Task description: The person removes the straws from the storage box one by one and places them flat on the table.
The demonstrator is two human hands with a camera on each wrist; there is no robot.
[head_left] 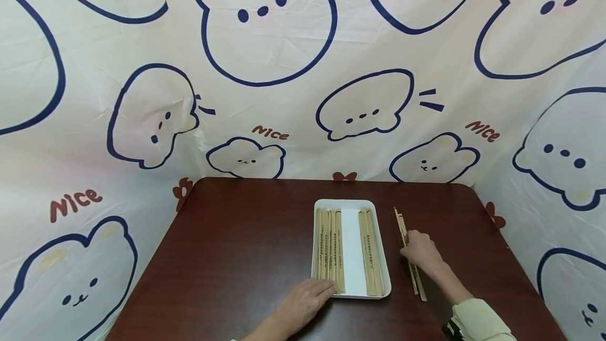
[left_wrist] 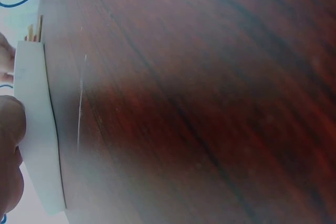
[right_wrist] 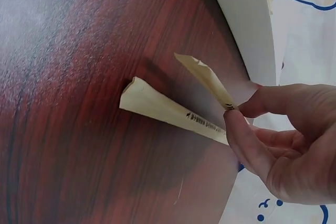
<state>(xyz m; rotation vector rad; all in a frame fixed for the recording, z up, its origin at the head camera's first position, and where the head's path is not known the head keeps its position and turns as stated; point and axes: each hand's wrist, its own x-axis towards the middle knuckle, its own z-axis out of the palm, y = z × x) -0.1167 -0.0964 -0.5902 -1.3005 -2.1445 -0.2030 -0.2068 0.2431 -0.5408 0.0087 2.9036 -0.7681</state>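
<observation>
Two paper-wrapped chopstick packets are at my right hand, to the right of a white tray. Thumb and fingertips pinch one chopstick packet, its free end raised above the table in the right wrist view. Below it, the other chopstick packet, printed with dark lettering, lies on the wood. My left hand rests at the tray's near left corner, fingers stretched over the rim beside the left row of packets. Part of those fingers shows against the white tray wall in the left wrist view.
A second, narrower row of packets lies along the tray's right side, with a bare white strip between the rows. The dark brown table is bounded at its back and sides by a cartoon-printed curtain.
</observation>
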